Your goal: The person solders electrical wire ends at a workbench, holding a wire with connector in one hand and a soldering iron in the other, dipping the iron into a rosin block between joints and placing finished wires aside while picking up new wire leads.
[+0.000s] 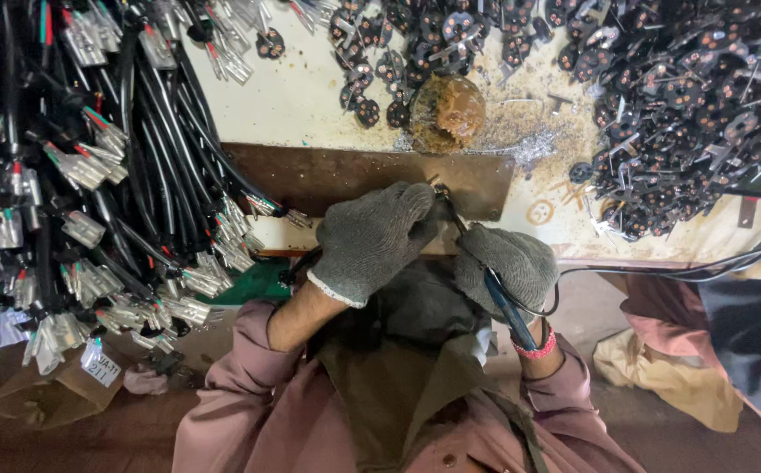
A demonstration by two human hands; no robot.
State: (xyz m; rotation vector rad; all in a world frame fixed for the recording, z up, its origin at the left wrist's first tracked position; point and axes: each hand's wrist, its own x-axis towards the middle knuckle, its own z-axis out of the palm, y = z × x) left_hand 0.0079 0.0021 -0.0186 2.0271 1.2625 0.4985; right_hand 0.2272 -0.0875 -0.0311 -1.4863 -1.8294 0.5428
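Left grip closed on a small plug part, at its fingertips. Right grip fisted around blue-handled soldering iron, tip meeting part just left.

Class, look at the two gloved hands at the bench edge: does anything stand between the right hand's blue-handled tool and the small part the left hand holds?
Nothing visible does. The blue-handled tool in the right hand runs straight up to the small part pinched by the left hand over the brown metal plate. The cable bundles lie off to the left.
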